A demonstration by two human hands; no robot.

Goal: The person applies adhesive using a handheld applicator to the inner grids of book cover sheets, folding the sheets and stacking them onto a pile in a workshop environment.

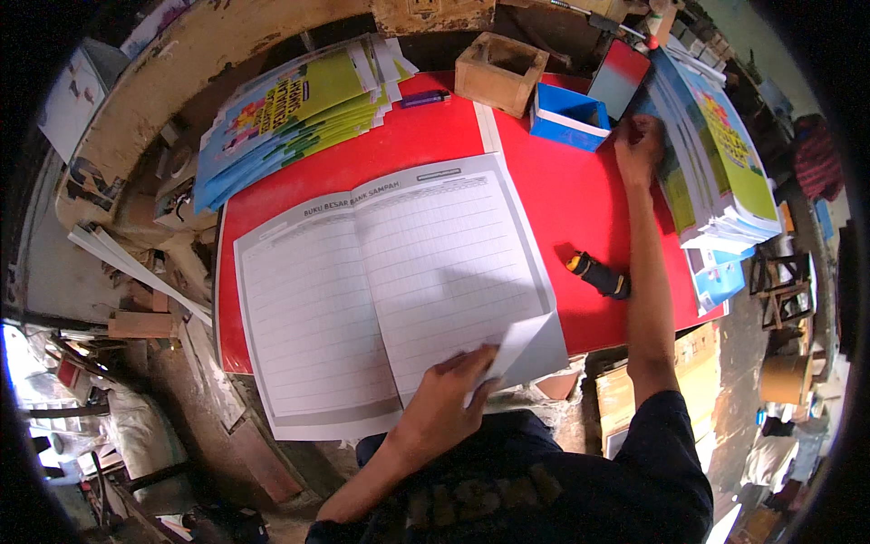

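Observation:
An open ledger book (435, 245) with ruled pages lies on the red tabletop, its lower edge hanging over the near side. My left hand (450, 392) grips the lower right corner of the right-hand page, which is lifted and curled. At the far right, my right hand (640, 150) is closed, fingers curled beside the small blue box (569, 118) and against or near the tall stack of booklets (716, 154). Whether anything sits in its fingers is hidden. A black roll-shaped object with a yellow end (600, 275) lies left of my right forearm.
Another stack of green and blue booklets (290, 113) fans out at the back left, beside a purple marker (425, 98). A wooden box (500, 72) and a propped phone (620, 77) stand at the back. The red tabletop (580, 199) has worn wood around it.

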